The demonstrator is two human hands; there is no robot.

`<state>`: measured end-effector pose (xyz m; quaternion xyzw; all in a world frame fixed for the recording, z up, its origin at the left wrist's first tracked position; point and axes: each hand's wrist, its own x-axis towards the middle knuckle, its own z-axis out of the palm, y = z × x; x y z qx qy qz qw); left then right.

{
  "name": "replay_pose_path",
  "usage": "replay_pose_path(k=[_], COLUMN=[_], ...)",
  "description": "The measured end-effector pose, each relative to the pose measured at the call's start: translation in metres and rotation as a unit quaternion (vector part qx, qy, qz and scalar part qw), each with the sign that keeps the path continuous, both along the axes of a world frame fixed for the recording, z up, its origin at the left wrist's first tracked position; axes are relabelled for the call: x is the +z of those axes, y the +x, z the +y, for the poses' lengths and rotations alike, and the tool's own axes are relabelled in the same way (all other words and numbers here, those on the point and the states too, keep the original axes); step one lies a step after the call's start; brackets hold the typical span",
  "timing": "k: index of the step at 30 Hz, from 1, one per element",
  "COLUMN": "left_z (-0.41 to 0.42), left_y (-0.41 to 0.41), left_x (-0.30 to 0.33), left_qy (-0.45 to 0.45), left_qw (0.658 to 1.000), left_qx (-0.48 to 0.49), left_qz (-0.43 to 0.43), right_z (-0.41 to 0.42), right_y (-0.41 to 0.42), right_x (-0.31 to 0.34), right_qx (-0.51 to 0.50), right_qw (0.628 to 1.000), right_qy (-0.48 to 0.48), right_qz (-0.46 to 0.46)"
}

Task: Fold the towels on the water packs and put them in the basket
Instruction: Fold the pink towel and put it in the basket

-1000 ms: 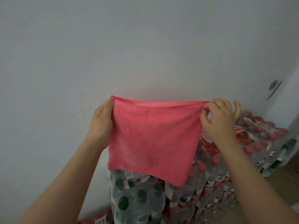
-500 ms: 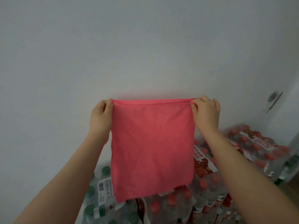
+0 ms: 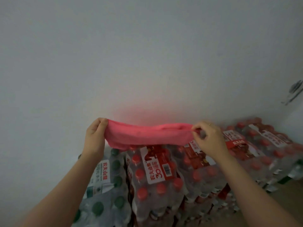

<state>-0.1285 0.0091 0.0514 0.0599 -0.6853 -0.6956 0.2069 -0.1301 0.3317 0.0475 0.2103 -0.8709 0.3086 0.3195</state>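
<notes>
the left hand (image 3: pixel 95 136) and the right hand (image 3: pixel 209 138) each pinch an end of the pink towel (image 3: pixel 147 135), stretched just above the water packs (image 3: pixel 157 171). if one pinch slackens, the layers could slide apart and spoil the fold. no basket in sight.

Water packs (image 3: pixel 157 174) run off the bottom edge, far ones blurred.

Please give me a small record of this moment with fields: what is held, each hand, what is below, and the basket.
held item: pink cloth towel, stretched level between both hands
left hand: grips the towel's left end
right hand: pinches the right end
below: shrink-wrapped red-capped water bottle packs; green-capped pack at left
behind: plain white wall
basket: not in view
</notes>
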Motion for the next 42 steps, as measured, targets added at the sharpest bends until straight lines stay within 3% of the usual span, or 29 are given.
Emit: replay_pose_path(k=[4,7,10,17,23,26,28,32,34,38,42], left_z=[0.007,0.009,0.006,0.0,-0.007,-0.012,-0.015,-0.018,-0.019,-0.022,-0.02], left_y=[0.028,0.044,0.055,0.084,0.101,0.098,0.093,0.083,0.077,0.063,0.042], left_x=[-0.039,-0.051,-0.059,-0.074,-0.073,-0.073,-0.071,-0.061,-0.057,-0.056,-0.06], left_qy=[0.012,0.044,0.045,0.026,0.02,0.039,0.026,-0.037,-0.07,-0.105,-0.172], left_qw=[0.998,0.995,0.989,0.963,0.897,0.882,0.897,0.947,0.96,0.972,0.962], left_qx=[-0.006,-0.039,-0.073,-0.194,-0.366,-0.392,-0.362,-0.254,-0.199,-0.101,-0.073], left_qz=[-0.066,-0.086,-0.121,-0.183,-0.247,-0.258,-0.251,-0.194,-0.183,-0.182,-0.199], right_z=[0.009,0.013,0.018,0.021,0.027,0.028,0.025,0.019,0.015,0.009,-0.002], right_y=[0.018,0.031,0.037,0.045,0.042,0.039,0.036,0.023,0.016,0.0,-0.017], right_x=[-0.048,-0.056,-0.055,-0.045,-0.044,-0.039,-0.036,-0.033,-0.031,-0.032,-0.04], right_qx=[0.089,0.162,0.215,0.324,0.362,0.37,0.358,0.261,0.231,0.144,0.066], right_qw=[0.979,0.895,0.821,0.695,0.586,0.547,0.567,0.703,0.749,0.815,0.87], right_qy=[-0.088,-0.211,-0.211,-0.137,-0.127,-0.141,-0.155,-0.191,-0.184,-0.19,-0.152], right_qz=[-0.161,-0.359,-0.486,-0.627,-0.714,-0.737,-0.725,-0.633,-0.594,-0.528,-0.465])
